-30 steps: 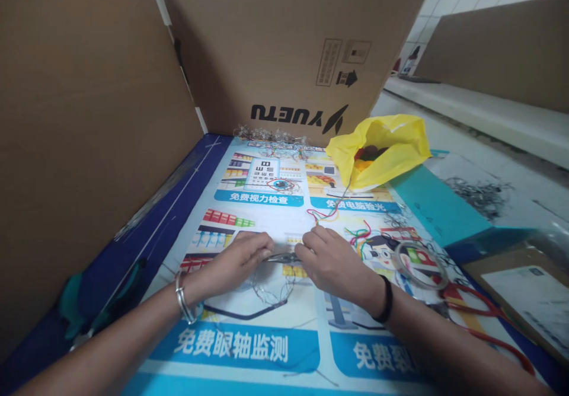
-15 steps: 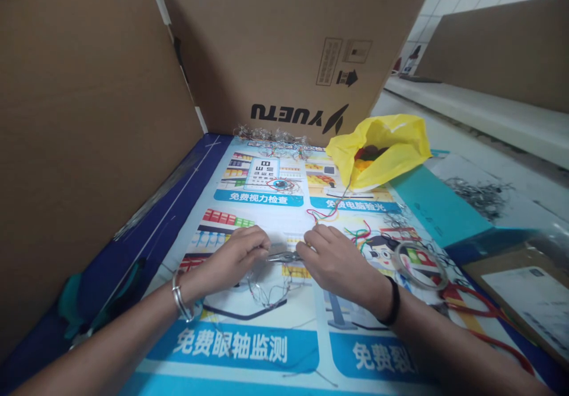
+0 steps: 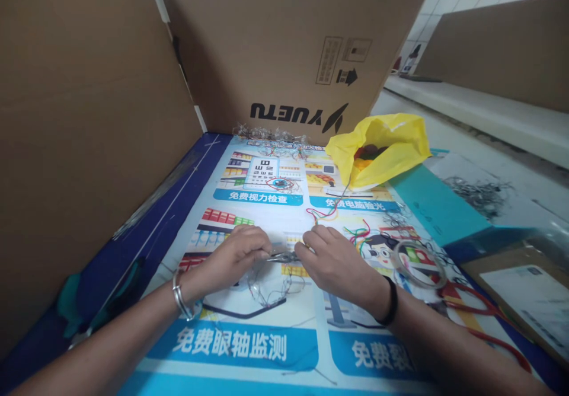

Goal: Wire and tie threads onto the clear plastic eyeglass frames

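Observation:
My left hand (image 3: 242, 252) is closed in a pinch on one end of a bundle of thin grey cords (image 3: 283, 257). Opposite it, my right hand (image 3: 331, 265) has its fingers closed on the other end, so the cords span the short gap between both hands. Whether they are knotted inside the fingers is hidden. Below the gap, a loose tangle of thin cord (image 3: 269, 292) with tiny coloured specks lies on the printed sheet. Red, green and yellow thread (image 3: 326, 213) runs from just beyond my right hand towards a yellow bag (image 3: 391, 168).
Cardboard panels (image 3: 284, 46) wall off the back and left. To the right lie a tape roll (image 3: 420, 264), red-handled scissors (image 3: 475, 301) and a heap of dark cords (image 3: 480, 194). Teal-handled scissors (image 3: 73, 307) rest at left. Clear tangled strands (image 3: 273, 135) line the back edge.

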Motion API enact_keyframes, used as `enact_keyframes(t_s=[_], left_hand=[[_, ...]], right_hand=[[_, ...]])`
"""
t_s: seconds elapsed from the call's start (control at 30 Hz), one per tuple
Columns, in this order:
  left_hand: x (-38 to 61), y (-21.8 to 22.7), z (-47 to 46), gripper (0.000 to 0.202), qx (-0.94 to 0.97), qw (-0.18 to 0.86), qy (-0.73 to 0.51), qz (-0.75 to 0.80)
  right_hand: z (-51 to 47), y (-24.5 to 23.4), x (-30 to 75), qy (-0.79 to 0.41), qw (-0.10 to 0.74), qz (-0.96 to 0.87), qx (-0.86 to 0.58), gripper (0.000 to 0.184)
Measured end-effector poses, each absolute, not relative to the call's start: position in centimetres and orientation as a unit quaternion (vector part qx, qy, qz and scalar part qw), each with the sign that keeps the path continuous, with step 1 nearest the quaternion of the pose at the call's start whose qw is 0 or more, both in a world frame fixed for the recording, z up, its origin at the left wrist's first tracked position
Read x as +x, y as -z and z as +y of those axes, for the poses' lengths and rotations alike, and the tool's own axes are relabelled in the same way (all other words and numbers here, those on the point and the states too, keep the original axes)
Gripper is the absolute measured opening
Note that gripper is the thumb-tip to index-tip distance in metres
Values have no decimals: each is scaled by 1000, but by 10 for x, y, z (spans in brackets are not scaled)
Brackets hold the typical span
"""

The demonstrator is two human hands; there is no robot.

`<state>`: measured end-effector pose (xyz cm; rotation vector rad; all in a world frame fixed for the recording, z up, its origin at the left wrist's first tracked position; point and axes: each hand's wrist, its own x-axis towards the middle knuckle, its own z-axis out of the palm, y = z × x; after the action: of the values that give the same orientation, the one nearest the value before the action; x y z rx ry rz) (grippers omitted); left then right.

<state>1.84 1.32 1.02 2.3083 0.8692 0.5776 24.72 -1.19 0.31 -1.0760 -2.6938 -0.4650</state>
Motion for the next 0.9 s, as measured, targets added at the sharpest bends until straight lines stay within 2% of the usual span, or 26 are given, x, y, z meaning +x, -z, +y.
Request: enact_keyframes(t_s=[0.3, 0.9], left_hand=[[19, -11, 12, 16, 881, 280, -227, 306], [20, -11, 10, 12, 856, 289, -231, 362]], right_hand=[[-14, -4, 244, 144, 84, -911, -378, 8], [-15, -8, 244, 138, 75, -909, -386, 4]])
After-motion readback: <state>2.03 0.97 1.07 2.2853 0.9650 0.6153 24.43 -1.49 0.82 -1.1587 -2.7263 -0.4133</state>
